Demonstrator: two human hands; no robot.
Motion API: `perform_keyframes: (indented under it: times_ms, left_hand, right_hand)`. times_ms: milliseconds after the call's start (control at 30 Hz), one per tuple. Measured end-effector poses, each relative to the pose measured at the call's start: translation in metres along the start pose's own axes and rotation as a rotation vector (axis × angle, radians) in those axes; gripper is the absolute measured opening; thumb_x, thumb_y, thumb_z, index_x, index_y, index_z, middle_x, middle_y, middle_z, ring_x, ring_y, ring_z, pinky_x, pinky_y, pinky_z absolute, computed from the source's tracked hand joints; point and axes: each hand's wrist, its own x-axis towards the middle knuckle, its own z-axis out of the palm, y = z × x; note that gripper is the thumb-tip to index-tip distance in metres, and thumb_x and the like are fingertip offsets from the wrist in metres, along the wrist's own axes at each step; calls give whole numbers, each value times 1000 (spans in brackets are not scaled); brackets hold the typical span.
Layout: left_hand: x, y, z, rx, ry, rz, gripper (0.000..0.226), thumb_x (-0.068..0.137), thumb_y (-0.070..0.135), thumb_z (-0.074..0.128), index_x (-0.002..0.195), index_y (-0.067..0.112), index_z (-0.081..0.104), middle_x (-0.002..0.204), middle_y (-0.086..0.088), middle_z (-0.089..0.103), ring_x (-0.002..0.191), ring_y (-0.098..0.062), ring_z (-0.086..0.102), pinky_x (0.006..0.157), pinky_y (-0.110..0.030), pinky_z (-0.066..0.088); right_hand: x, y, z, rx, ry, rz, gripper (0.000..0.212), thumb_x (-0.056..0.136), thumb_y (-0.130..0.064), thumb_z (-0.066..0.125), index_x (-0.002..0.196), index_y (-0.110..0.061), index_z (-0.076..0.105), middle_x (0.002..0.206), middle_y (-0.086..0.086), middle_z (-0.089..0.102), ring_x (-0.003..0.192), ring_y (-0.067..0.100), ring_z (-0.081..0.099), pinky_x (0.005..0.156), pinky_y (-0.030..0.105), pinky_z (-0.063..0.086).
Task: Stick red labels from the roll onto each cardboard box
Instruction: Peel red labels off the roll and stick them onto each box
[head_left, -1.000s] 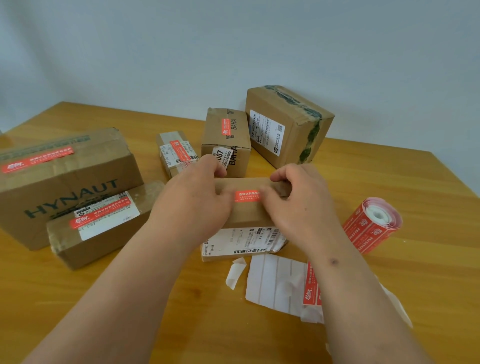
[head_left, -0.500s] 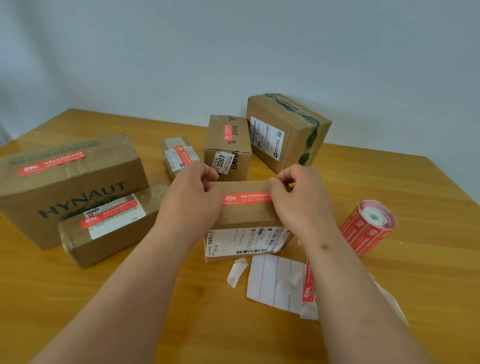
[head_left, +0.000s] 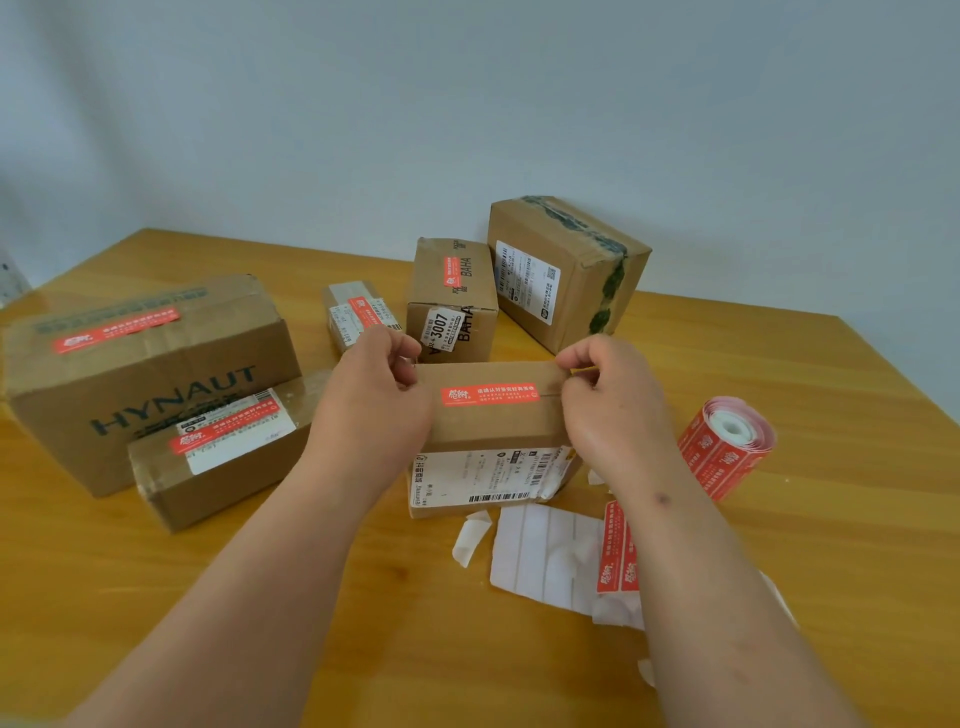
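Note:
A small cardboard box (head_left: 493, 421) sits in the middle of the table with a red label (head_left: 488, 395) stuck flat across its top. My left hand (head_left: 374, 395) grips the box's left end with curled fingers. My right hand (head_left: 608, 400) grips its right end the same way. The roll of red labels (head_left: 727, 452) lies on its side to the right. Other boxes carry red labels: the big HYNAUT box (head_left: 150, 379), a flat box (head_left: 223, 457), a small box (head_left: 358, 312) and an upright box (head_left: 452, 296). The rear box (head_left: 566, 270) shows no red label.
White backing paper (head_left: 545, 556) with two red labels (head_left: 618, 545) on it lies in front of the held box. Torn paper scraps (head_left: 470, 535) lie beside it. The wooden table (head_left: 831, 519) ends at a pale wall behind.
My hands slid apart from the middle of the label to the box's two ends, uncovering the whole red label. The box has stayed in place.

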Motion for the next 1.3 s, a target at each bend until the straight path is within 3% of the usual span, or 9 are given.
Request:
perform_keyframes:
  times_ms: [167,300,567,733,800,933,1000,1133,1300]
  left_hand:
    - [-12,2,-1,109,158,115,21,96,15,54,114,26,52,105,6,52,79,-6,50,59,-15,36]
    - [-36,18,6,136,214,318,22,93,15,58,113,24,56,97,11,48,80,-7,47,62,-15,37]
    - [-82,19,46,25,-51,416,21,91,20,61,101,37,53,77,17,49,73,0,49,58,-19,40]
    - [-89,13,57,43,-144,392,25,90,22,61,100,42,51,76,17,51,72,0,48,58,-18,38]
    - [-88,14,59,56,-161,387,23,90,23,62,99,42,52,78,18,51,75,0,49,59,-15,37]
    - [-84,21,62,80,-249,338,27,91,36,61,117,40,58,97,26,51,87,3,52,65,-8,39]
    - [-82,24,63,87,-324,288,31,91,43,58,121,40,57,103,27,50,94,6,53,66,-5,41]
    - [-80,27,61,-77,-452,121,15,90,43,60,86,30,64,81,14,68,77,8,63,54,-4,43]
    - [-82,30,60,-156,-489,77,20,88,41,62,75,26,61,74,11,70,71,5,67,54,-7,45]
  right_hand:
    - [-20,11,-29,3,23,-23,17,93,-14,52,100,-29,57,108,-9,51,99,8,51,82,25,40]
    - [-42,26,-54,-187,-170,58,31,91,-21,54,120,-30,56,127,-8,52,109,10,53,95,36,43]
    - [-70,44,-59,-560,-439,94,58,83,-42,55,138,-35,38,136,-7,49,129,21,42,106,43,24]
    - [-70,55,-58,-460,-389,18,48,87,-18,53,131,-36,46,117,-14,56,119,13,49,110,40,22]
    - [-70,58,-62,-289,-358,5,36,91,-14,53,114,-40,54,98,-21,55,100,3,54,104,32,34]
    - [-71,57,-76,51,-352,21,20,92,-21,62,93,-41,60,92,-20,63,77,-7,62,58,5,43]
    - [-71,55,-83,179,-342,24,13,90,-24,65,93,-37,65,87,-17,68,76,-7,64,54,7,45]
    - [-73,50,-90,276,-353,6,10,88,-23,67,91,-33,68,86,-20,70,76,-2,68,57,12,50]
    - [-73,50,-87,202,-378,-1,5,87,-31,67,90,-35,67,84,-14,71,74,-3,68,56,13,49]
